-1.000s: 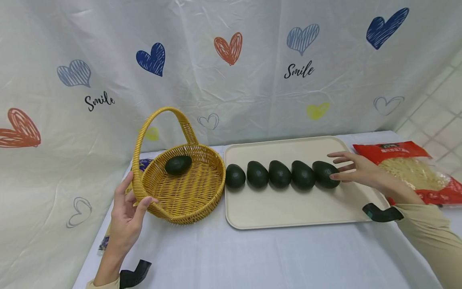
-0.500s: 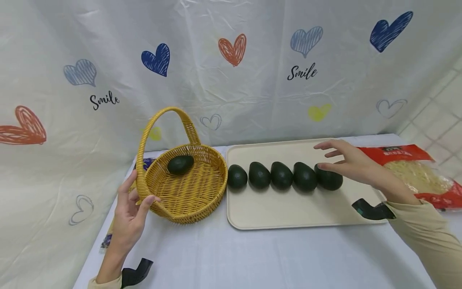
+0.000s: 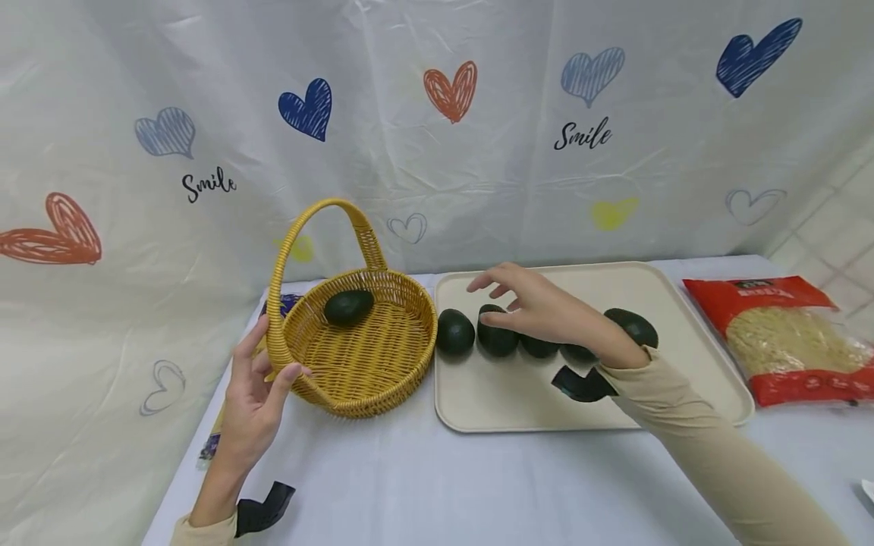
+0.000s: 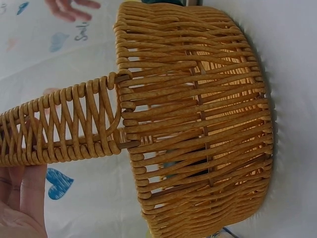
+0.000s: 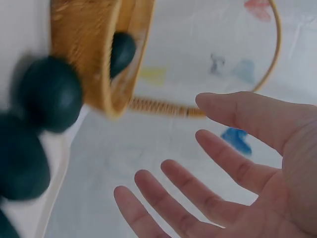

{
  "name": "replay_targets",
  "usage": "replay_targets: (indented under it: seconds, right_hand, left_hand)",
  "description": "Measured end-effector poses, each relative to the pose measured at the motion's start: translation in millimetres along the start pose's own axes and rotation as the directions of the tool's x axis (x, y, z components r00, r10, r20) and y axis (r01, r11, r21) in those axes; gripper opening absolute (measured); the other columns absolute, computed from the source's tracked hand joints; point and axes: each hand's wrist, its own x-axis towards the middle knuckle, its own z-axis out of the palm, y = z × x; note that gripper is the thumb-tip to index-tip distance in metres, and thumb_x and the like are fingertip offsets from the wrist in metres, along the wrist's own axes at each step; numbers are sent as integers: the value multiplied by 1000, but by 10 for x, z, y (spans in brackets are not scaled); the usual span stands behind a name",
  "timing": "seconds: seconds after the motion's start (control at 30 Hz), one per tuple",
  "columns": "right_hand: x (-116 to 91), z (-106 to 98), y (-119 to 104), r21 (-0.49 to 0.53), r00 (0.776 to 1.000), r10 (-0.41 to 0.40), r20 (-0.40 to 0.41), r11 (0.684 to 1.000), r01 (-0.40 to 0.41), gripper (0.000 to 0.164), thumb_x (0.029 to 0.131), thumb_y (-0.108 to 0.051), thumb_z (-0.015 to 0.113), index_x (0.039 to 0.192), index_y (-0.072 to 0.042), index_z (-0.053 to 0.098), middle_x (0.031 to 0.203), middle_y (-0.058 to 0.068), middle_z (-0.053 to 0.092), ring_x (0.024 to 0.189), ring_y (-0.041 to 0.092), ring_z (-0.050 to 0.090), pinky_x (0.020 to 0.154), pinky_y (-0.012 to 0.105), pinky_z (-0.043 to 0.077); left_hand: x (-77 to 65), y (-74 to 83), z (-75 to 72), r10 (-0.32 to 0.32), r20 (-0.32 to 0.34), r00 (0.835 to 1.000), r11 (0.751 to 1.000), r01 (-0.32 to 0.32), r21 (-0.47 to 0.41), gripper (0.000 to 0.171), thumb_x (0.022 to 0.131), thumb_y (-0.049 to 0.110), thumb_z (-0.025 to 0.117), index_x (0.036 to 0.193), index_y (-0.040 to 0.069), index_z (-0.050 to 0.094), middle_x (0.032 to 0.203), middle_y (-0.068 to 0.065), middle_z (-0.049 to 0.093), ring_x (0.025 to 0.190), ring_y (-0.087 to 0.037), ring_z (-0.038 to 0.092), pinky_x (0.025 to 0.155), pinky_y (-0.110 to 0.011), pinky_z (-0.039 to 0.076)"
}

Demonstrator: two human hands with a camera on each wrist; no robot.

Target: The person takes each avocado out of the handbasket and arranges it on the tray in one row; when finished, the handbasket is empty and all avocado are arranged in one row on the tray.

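Observation:
My left hand (image 3: 253,402) grips the yellow wicker basket (image 3: 362,406) where its arched handle meets the near left side; the left wrist view shows fingers (image 4: 32,193) behind the woven handle (image 4: 59,126). Inside the basket one dark green avocado (image 3: 349,308) lies against the back left wall. Several more avocados (image 3: 455,333) form a row across the cream tray (image 3: 532,402). Over the left part of that row hovers my right hand (image 3: 539,307), covering some of them. Its fingers are spread and hold nothing, as the right wrist view of the hand (image 5: 292,183) shows.
To the tray's right lies a red and clear bag of pasta-like pieces (image 3: 785,341). Another packet (image 3: 212,444) is partly hidden behind the basket and left hand. A white curtain (image 3: 505,189) printed with hearts hangs behind the table (image 3: 437,485).
My right hand has left the rightmost avocado and swept left above the row toward the basket, holding nothing. The left hand keeps its grip. The head view has shifted slightly.

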Motion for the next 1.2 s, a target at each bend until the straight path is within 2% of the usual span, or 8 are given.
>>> replay_targets:
  seconds: [0.13, 0.23, 0.4, 0.57, 0.8, 1.03, 1.2]
  right_hand:
    - [287, 160, -156, -14, 998, -32, 48, 999, 33, 35, 96, -8, 74, 129, 0, 65, 133, 17, 62, 117, 36, 64, 93, 44, 58]
    - [496, 245, -258, -13, 996, -47, 76, 999, 49, 33, 97, -9, 73, 128, 0, 65, 131, 16, 65, 115, 37, 66, 96, 44, 56]
    - [809, 392, -352, 49, 988, -78, 132, 996, 72, 32, 98, -9, 70, 128, 1, 65, 130, 17, 66, 113, 34, 68, 97, 40, 56]
    - [1028, 555, -411, 76, 977, -77, 200, 995, 62, 31, 99, -8, 68, 129, -1, 64, 131, 17, 66, 110, 27, 70, 91, 32, 57]
    - [1266, 762, -511, 61, 957, -87, 278, 995, 73, 29, 100, -8, 68, 128, -3, 65, 134, 18, 62, 106, 26, 67, 91, 30, 53]
    - [1520, 919, -519, 13, 944, -39, 328, 999, 37, 34, 101, -13, 69, 132, -2, 64, 136, 19, 62, 129, 31, 58, 100, 35, 51]
    - [1732, 1024, -466, -8, 939, -21, 343, 1000, 25, 40, 102, -14, 69, 138, -1, 60, 139, 19, 60, 132, 32, 56, 103, 37, 49]
  left_hand:
    - [5, 0, 2, 2, 4, 1000, 1000, -2, 20, 74, 100, -15, 56, 163, 1, 22, 107, 9, 68, 104, -4, 67, 95, -12, 50]
    - [-6, 0, -15, 5, -1, 1000, 1000, -5, 26, 74, 100, -16, 56, 163, 1, 22, 107, 10, 68, 103, -3, 67, 95, -12, 50]
    - [-21, 9, -46, -2, -11, 1000, 1000, 3, 31, 75, 99, -18, 55, 163, 1, 21, 106, 10, 69, 103, -2, 68, 95, -12, 50]
    - [0, 7, -32, -2, 1, 1000, 1000, 2, 30, 75, 99, -18, 56, 163, 0, 22, 107, 7, 68, 102, -2, 67, 95, -13, 51]
    - [6, 24, -20, -13, 6, 1000, 999, 13, 44, 76, 99, -18, 56, 164, 2, 21, 110, 9, 66, 101, -2, 67, 94, -13, 51]
    - [15, 25, -23, -20, 14, 1000, 999, 19, 32, 76, 99, -17, 56, 164, 3, 21, 111, 11, 66, 104, -2, 67, 92, -13, 52]
    - [9, 24, -29, -8, 16, 1000, 1000, 8, 26, 73, 101, -13, 56, 164, 2, 21, 110, 7, 67, 101, -2, 68, 89, -12, 53]
